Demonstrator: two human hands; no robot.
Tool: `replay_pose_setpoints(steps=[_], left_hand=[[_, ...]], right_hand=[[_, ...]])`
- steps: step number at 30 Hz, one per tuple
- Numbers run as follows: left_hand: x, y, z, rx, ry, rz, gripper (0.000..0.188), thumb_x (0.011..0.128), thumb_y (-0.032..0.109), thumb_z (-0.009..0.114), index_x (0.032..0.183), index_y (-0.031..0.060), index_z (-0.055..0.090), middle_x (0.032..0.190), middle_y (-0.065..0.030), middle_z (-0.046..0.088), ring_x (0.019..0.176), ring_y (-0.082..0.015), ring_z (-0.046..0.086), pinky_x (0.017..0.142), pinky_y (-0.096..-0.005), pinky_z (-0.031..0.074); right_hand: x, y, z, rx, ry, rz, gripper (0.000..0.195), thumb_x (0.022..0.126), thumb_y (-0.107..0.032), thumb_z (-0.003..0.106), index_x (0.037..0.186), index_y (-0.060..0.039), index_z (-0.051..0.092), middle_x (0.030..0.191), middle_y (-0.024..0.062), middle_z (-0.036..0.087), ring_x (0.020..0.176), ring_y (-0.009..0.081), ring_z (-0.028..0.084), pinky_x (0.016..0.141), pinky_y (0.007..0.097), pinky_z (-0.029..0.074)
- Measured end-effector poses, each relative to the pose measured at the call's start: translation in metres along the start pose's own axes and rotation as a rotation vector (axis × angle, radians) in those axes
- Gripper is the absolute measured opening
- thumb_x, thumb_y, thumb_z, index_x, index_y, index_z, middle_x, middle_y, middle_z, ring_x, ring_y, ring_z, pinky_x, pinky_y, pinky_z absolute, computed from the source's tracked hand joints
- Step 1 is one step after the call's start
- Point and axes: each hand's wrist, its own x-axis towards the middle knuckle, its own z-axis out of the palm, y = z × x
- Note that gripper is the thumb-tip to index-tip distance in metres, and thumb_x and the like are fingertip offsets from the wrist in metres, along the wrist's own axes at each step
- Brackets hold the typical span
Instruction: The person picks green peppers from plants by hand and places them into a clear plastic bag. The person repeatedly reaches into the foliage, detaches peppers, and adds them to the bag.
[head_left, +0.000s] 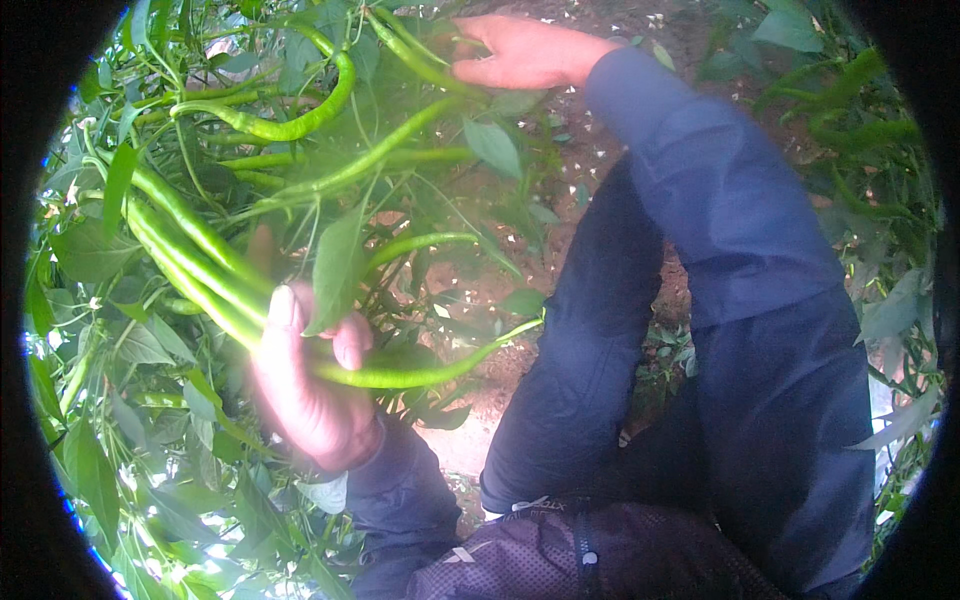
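My left hand (315, 382) is shut on several long green chili peppers (196, 266), whose stem ends point to the upper left. One more slender pepper (427, 375) sticks out of this hand to the right. My right hand (517, 54) reaches across at the top, in among the pepper plant. Its fingertips are beside a hanging green pepper (409, 56), and blur and foliage hide whether they grip it. Between the hands are a long pepper (375, 156) and a broad leaf (337, 266). A strongly curved pepper (300, 127) hangs to the upper left.
Dense pepper foliage (150, 450) fills the left side. Another row of plants with peppers (862, 135) stands on the right. Brown soil (555, 150) strewn with small white petals lies between the rows. My bent leg (585, 337) in dark trousers takes up the middle.
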Motion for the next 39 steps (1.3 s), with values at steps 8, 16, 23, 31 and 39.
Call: replay_pose_setpoints(steps=[8,16,23,31,39], left_hand=[[0.001,0.000,0.005,-0.085,0.025,-0.010,0.068,0.098,0.015,0.056,0.152,-0.0075,0.022,0.077,-0.0051,0.053,0.052,-0.0129,0.047,0.048,-0.0246,0.039],[0.004,0.002,0.009,0.046,0.054,-0.013,0.061,0.103,0.021,0.049,0.150,-0.0084,0.024,0.075,-0.0017,0.049,0.049,-0.0096,0.044,0.051,-0.0255,0.038],[0.009,-0.003,0.005,-0.018,-0.009,0.016,0.060,0.103,0.020,0.048,0.151,-0.0088,0.024,0.076,-0.0022,0.048,0.052,-0.0098,0.044,0.052,-0.0258,0.037],[0.007,-0.003,0.000,0.008,0.007,0.026,0.062,0.103,0.023,0.048,0.151,-0.0074,0.024,0.077,-0.0025,0.048,0.051,-0.0095,0.045,0.052,-0.0257,0.039],[0.003,-0.002,0.001,0.043,0.051,0.045,0.065,0.101,0.023,0.050,0.151,-0.0073,0.023,0.072,-0.0021,0.049,0.046,-0.0092,0.043,0.047,-0.0250,0.038]], right_hand=[[0.006,0.024,-0.001,-0.348,0.416,-0.346,0.030,0.091,-0.027,0.060,0.109,-0.0026,0.065,0.096,0.0189,0.066,0.091,0.0359,0.064,0.083,0.0453,0.051],[0.003,-0.015,-0.049,-0.529,0.488,-0.076,0.017,0.084,-0.014,0.058,0.089,0.0004,0.065,0.082,0.0216,0.064,0.079,0.0426,0.062,0.071,0.0520,0.049],[-0.005,0.024,0.002,-0.215,0.456,-0.104,0.032,0.098,-0.025,0.054,0.108,0.0041,0.062,0.099,0.0271,0.066,0.095,0.0444,0.063,0.084,0.0513,0.049],[-0.010,0.075,-0.047,-0.176,0.678,0.012,0.037,0.100,-0.027,0.050,0.113,0.0052,0.065,0.110,0.0253,0.067,0.104,0.0379,0.064,0.091,0.0436,0.049],[0.003,0.035,0.008,-0.225,0.144,-0.062,0.043,0.092,-0.036,0.067,0.125,-0.0068,0.066,0.119,0.0198,0.067,0.111,0.0370,0.064,0.096,0.0439,0.051]])
